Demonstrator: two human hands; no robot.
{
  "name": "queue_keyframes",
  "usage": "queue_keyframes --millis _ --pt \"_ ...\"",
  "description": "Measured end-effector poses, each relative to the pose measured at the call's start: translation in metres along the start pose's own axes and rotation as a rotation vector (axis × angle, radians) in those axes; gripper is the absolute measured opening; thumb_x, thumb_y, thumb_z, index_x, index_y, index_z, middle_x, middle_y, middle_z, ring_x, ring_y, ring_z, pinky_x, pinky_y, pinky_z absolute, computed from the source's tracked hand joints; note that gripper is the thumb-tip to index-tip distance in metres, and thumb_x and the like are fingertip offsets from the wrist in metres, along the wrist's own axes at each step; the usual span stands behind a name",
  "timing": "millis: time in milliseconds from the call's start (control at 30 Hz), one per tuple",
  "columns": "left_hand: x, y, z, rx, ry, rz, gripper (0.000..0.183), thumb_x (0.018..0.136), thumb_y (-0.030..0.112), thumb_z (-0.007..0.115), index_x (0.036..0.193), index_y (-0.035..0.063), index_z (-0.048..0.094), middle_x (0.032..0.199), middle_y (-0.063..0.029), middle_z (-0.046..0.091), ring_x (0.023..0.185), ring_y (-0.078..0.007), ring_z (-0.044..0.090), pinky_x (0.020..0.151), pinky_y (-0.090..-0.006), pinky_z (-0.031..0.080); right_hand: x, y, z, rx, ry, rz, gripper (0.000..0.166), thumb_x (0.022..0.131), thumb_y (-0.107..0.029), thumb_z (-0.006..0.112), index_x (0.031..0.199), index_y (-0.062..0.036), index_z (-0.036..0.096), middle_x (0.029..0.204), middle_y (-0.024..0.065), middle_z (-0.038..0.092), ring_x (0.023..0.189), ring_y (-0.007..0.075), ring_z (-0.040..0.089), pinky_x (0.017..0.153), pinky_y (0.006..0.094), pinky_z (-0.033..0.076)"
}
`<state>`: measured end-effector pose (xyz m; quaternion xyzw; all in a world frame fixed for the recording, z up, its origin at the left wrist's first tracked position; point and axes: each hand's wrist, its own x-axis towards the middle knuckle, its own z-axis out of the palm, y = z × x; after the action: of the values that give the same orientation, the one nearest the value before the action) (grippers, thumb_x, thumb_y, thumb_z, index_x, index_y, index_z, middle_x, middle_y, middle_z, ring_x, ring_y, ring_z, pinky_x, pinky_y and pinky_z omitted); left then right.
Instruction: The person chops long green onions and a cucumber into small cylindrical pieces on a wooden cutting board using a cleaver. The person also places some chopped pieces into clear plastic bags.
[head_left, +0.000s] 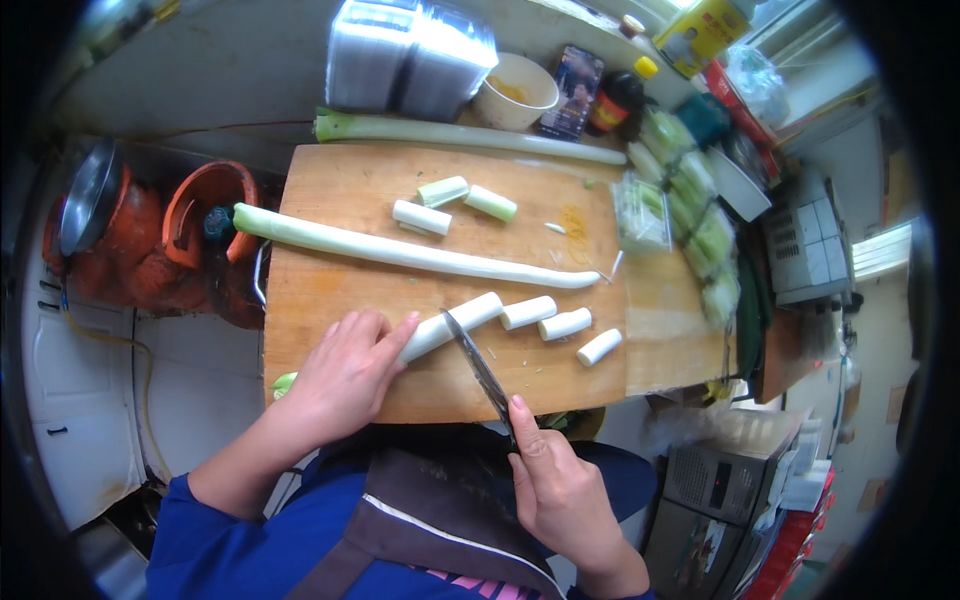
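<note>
My left hand (349, 367) grips a leek stalk (431, 335) that lies slantwise on the wooden cutting board (330, 176). In my right hand (559, 480) is a kitchen knife (480, 360), its blade tip resting on the stalk to the right of my left fingers. Short white pieces of leek (565, 324) form a loose row to the right of the blade. Farther up the board lies a long whole leek (412, 251). Several cut leek pieces (442, 191), some pale green, sit beyond it.
Another leek (465, 139) runs along the board's far edge. Behind it stand stacked clear plastic containers (409, 56), a white bowl (517, 90), a phone (572, 90) and a dark sauce bottle (619, 97). Packed green vegetables (694, 217) flank the right side. An orange gas cylinder (142, 240) stands left.
</note>
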<state>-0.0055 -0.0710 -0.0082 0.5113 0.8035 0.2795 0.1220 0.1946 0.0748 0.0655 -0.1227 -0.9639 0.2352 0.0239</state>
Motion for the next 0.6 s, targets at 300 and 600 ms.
queue_keyframes --millis 300,600 --pt "-0.03 -0.002 -0.002 0.005 0.094 -0.055 0.045 0.071 0.005 0.071 0.114 0.0034 0.058 0.097 -0.0122 0.055 0.09 -0.0308 0.052 0.078 -0.0386 0.043 0.035 -0.016 -0.012 -0.078 -0.257 0.111 0.066 0.081 0.002 0.06 0.142 -0.0048 0.036 0.081 0.0169 0.055 0.066 0.034 0.059 0.062 0.0407 0.051" --pt "-0.018 0.0 0.003 0.032 0.136 -0.102 0.05 0.074 0.007 0.07 0.122 0.0022 0.055 0.1 -0.0128 0.056 0.093 -0.0305 0.052 0.081 -0.0385 0.043 0.029 -0.004 0.01 0.093 0.064 0.052 0.067 0.081 0.005 0.061 0.142 -0.0018 0.034 0.097 0.0233 0.061 0.081 0.0366 0.064 0.068 0.039 0.052"
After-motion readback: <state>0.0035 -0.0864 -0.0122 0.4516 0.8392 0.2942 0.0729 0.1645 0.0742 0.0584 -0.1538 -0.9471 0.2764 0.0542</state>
